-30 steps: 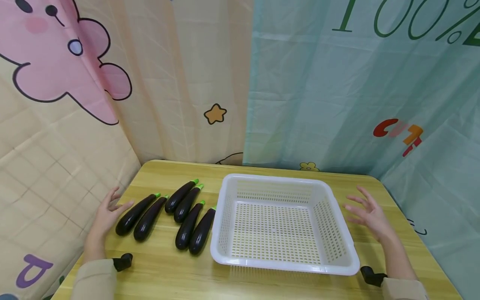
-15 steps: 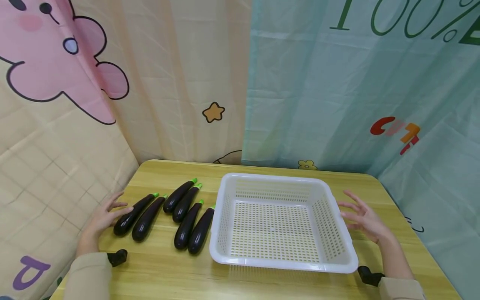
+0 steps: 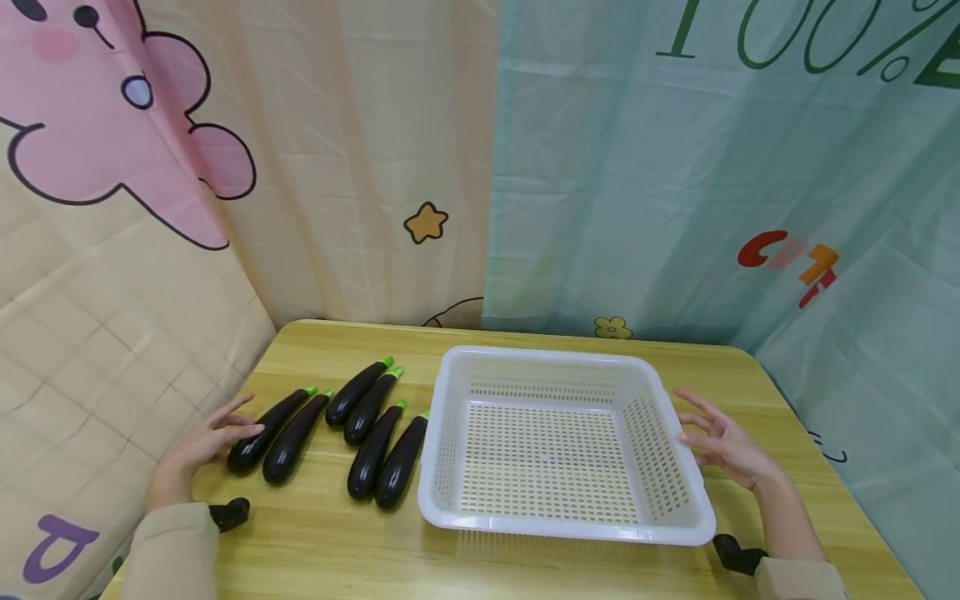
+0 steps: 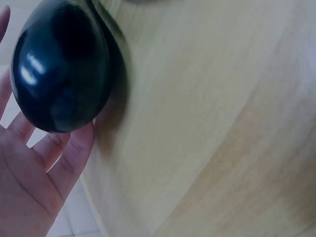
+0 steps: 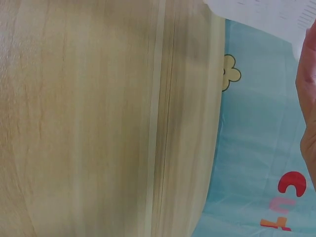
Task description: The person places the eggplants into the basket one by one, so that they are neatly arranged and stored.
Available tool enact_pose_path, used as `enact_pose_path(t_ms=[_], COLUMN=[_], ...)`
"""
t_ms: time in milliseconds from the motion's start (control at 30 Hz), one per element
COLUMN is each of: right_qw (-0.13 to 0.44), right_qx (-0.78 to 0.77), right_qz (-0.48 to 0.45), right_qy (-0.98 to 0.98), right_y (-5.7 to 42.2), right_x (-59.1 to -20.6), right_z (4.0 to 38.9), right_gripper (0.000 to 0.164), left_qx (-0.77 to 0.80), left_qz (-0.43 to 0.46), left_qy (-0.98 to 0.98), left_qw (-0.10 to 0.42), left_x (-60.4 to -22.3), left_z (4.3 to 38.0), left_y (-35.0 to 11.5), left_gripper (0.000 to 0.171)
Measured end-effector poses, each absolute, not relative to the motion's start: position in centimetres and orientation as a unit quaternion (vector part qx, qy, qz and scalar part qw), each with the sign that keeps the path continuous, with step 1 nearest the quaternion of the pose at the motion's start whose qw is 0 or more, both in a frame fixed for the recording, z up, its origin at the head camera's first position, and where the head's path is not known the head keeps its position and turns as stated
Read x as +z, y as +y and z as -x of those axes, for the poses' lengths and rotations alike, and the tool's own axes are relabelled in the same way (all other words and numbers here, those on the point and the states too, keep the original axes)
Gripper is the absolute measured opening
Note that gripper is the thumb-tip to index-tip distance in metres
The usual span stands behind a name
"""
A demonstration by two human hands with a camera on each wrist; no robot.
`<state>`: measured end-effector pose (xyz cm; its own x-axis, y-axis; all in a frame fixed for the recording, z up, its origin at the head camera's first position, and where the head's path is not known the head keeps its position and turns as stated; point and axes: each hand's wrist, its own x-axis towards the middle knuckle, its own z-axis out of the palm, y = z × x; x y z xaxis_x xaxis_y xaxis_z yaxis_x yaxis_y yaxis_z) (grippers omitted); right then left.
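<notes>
Handily, eggplants lie left of the basket.
Left hand spreads beside the outermost eggplant, perhaps to suit its girth; right hand, also spread, perhaps steadies the basket.

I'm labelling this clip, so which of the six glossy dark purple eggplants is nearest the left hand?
The leftmost glossy dark purple eggplant: the left hand is alongside it, while the other five eggplants lie farther right.

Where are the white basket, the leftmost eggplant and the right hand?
White basket (image 3: 566, 532): head view, near rim.
Leftmost eggplant (image 3: 274, 425): head view, dark body.
Right hand (image 3: 724, 446): head view, middle of the hand.
</notes>
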<state>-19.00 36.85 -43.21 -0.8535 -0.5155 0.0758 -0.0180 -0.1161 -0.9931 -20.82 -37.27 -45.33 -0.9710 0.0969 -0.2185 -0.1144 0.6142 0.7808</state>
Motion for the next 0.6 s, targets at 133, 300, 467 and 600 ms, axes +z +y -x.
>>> enact_pose_path(t_ms=[133, 300, 467, 600], right_qw=[0.186, 0.195, 0.203, 0.207], right_qx=[-0.716, -0.717, -0.726, -0.73], right_qz=[0.223, 0.232, 0.244, 0.248], right_qy=[0.635, 0.628, 0.61, 0.603], right_y=[36.94, 36.98, 36.99, 36.95], right_x=[-43.35, -43.54, -43.58, -43.54], right_z=[19.14, 19.26, 19.32, 19.33], right_gripper=[0.059, 0.06, 0.06, 0.06], left_qx=[0.429, 0.429, 0.433, 0.437], left_qz=[0.003, 0.012, 0.012, 0.016], left_qy=[0.893, 0.89, 0.886, 0.885], left_qw=[0.135, 0.152, 0.163, 0.162], left_x=[-45.48, -45.76, -45.81, -45.68], left_z=[20.75, 20.82, 20.75, 20.68], left_y=[-37.5, -37.79, -37.89, -37.76], left_gripper=[0.077, 0.077, 0.075, 0.072])
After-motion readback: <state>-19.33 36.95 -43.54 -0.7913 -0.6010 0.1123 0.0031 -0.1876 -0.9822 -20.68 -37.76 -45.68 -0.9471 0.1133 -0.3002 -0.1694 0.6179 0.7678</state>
